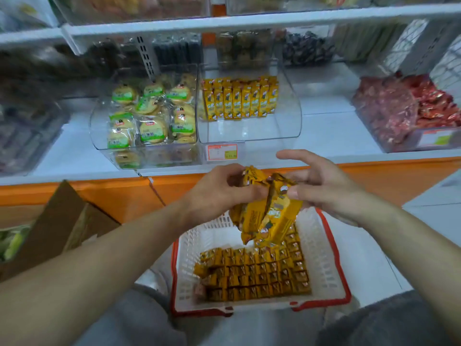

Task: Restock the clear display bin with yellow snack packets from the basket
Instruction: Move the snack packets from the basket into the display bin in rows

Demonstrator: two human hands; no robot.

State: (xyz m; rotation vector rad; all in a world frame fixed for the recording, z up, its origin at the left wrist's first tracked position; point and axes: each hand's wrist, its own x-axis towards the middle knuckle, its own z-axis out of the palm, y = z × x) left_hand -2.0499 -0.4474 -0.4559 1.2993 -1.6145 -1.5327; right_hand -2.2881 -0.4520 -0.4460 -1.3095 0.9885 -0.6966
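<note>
A bunch of yellow snack packets (268, 213) hangs in the air above the white basket with a red rim (331, 265). My left hand (219, 188) grips the top of the bunch from the left. My right hand (321, 186) holds it from the right, thumb on the packets and index finger stretched out above. Rows of yellow packets (257, 273) lie packed on the basket floor. On the shelf behind stands the clear display bin (252, 131), with a row of upright yellow packets (239, 99) at its back and bare floor at its front.
A clear bin of green-labelled round cakes (147, 121) adjoins the display bin on the left. A bin of red packets (409, 111) is at the right. An open cardboard box (62, 226) stands at the left. The shelf has an orange front edge (124, 193).
</note>
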